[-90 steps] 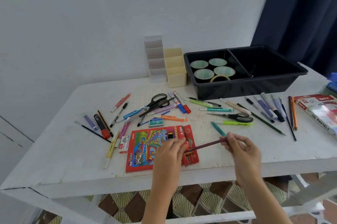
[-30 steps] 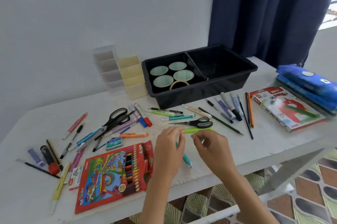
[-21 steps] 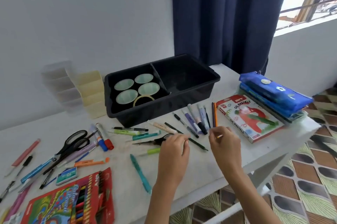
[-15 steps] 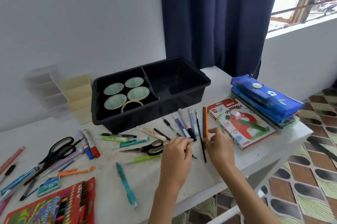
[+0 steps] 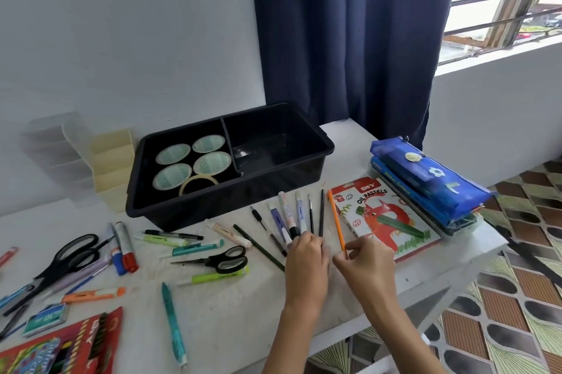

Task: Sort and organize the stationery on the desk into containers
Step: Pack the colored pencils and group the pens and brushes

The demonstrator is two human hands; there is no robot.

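Two hands now work the row of pens and pencils just in front of the black plastic two-compartment tray (image 5: 316, 166). Three seconds ago they were busy at the red cardboard box of coloured pencils (image 5: 70, 343), which lies well to the front-left of that tray.

Your right hand (image 5: 365, 264) pinches the lower end of the thin orange pencil (image 5: 336, 221). The pencil lies flat on the white desk (image 5: 243, 312) in front of the tray's right corner, just beside the oil pastels box (image 5: 386, 221).

Your left hand (image 5: 307, 258) rests with curled fingers over the lower ends of the slim black pencils (image 5: 321, 215), just left of the orange one. I cannot tell whether it truly grips them.

The shift suggests you have left the coloured set and are starting to gather the loose pencils. Most of the stationery is not yet in any container. Only the tape rolls (image 5: 191, 163) sit in the tray, in its left compartment.
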